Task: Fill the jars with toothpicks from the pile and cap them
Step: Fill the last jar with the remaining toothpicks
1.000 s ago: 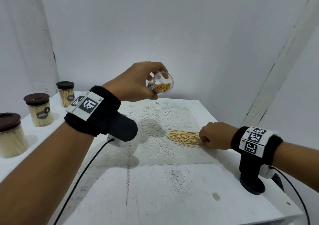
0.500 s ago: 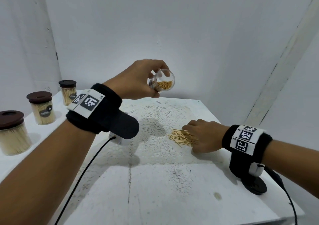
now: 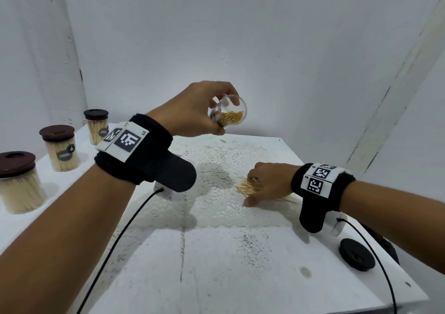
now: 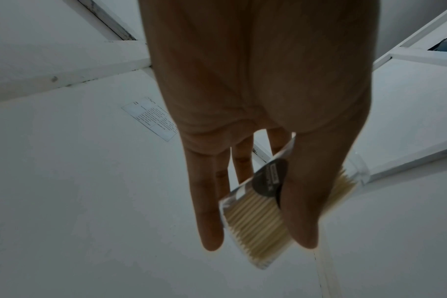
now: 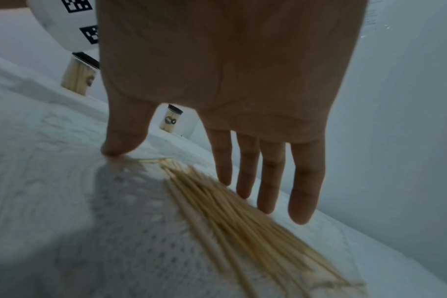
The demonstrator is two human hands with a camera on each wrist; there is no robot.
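My left hand [image 3: 204, 111] holds a clear jar [image 3: 228, 115] tilted in the air above the table's far side, its mouth turned toward me and partly filled with toothpicks. In the left wrist view the fingers [image 4: 209, 211] and thumb grip the jar [image 4: 258, 219] by its sides. My right hand [image 3: 267, 183] is spread over the toothpick pile [image 3: 248, 188] on the lace mat [image 3: 216, 193], thumb tip down on the mat. In the right wrist view its straight fingers [image 5: 268, 181] hover just over the toothpick pile [image 5: 242, 217]. A loose black cap [image 3: 356, 257] lies near the table's right edge.
Three capped jars full of toothpicks stand on the left ledge: a near one [image 3: 19, 183], a middle one [image 3: 60, 148] and a far one [image 3: 96, 125]. Black cables run from both wrist cameras across the white table [image 3: 228, 277]. White walls close in behind and at the sides.
My right hand went from a fist at the pile's right end to fingers spread out over the pile, moving left. The left hand and jar stayed in about the same place.
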